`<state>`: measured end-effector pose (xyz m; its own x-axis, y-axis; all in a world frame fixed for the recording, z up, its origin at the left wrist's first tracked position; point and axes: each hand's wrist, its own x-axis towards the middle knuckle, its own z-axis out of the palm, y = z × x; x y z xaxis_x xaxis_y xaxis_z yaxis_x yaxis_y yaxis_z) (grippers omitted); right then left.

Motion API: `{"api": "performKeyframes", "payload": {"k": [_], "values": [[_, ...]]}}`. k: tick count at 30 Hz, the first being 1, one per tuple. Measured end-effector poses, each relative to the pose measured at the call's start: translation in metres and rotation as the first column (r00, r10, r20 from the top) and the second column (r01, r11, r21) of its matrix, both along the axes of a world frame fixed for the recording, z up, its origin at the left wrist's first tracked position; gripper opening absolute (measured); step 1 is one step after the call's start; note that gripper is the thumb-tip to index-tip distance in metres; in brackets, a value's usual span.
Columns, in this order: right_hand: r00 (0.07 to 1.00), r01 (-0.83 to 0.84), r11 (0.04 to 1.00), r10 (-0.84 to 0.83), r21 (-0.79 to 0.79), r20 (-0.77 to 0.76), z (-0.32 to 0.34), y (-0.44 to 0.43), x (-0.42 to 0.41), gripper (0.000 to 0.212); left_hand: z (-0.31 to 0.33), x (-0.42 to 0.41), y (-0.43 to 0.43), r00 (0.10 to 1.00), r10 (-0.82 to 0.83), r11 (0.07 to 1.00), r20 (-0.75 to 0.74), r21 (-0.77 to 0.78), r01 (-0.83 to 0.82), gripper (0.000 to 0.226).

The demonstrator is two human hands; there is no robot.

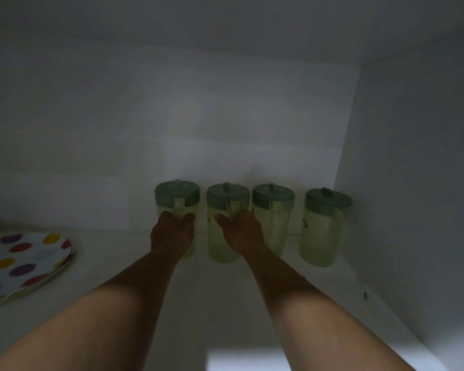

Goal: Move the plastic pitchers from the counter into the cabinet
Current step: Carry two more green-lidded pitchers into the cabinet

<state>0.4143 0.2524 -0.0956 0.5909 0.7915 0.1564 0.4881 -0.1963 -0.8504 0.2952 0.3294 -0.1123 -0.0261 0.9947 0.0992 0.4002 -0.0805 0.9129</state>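
Several pale green plastic pitchers with darker green lids stand upright in a row at the back of the dim white cabinet shelf point(225, 303). My left hand point(172, 234) is wrapped around the handle of the leftmost pitcher point(176, 194). My right hand point(243, 234) grips the handle of the second pitcher point(227, 196). A third pitcher point(272, 199) stands just right of my right hand. The fourth pitcher point(324, 228) is apart, near the right cabinet wall. Both held pitchers rest on the shelf.
A stack of white plates with coloured dots point(24, 266) lies at the left of the shelf. The cabinet's right wall point(413, 183) and back wall point(198, 116) close the space. The shelf's front edge runs along the bottom.
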Motion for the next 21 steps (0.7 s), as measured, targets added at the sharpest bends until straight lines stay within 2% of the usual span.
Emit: {"api": "performKeyframes", "payload": {"k": [4,7,10,13,18,21], "values": [[0.999,0.005,0.997,-0.001,-0.079,0.048,0.006,-0.013,-0.004,0.068,-0.004,-0.006,-0.008,0.996,0.028,1.000,-0.086,0.004,-0.028,0.086],[0.996,0.033,0.997,-0.027,-0.077,0.081,0.012,-0.025,-0.009,0.077,0.004,-0.010,-0.024,0.987,0.087,0.994,-0.135,0.072,-0.078,0.081],[0.989,0.051,0.994,-0.037,-0.101,0.143,0.021,-0.046,-0.018,0.086,0.015,-0.017,-0.042,0.972,0.070,0.994,-0.223,0.093,-0.050,0.083],[0.979,0.056,0.994,-0.036,-0.095,0.199,0.038,-0.079,-0.030,0.083,0.031,-0.028,-0.068,0.953,0.024,0.993,-0.303,0.121,0.013,0.085],[0.937,0.117,0.977,-0.049,-0.176,0.347,0.077,-0.141,-0.058,0.078,0.063,-0.056,-0.116,0.879,-0.073,0.950,-0.472,0.237,0.206,0.074],[0.907,0.157,0.973,-0.075,-0.167,0.415,0.094,-0.181,-0.083,0.063,0.081,-0.081,-0.149,0.833,-0.138,0.903,-0.535,0.278,0.328,0.078]]}}
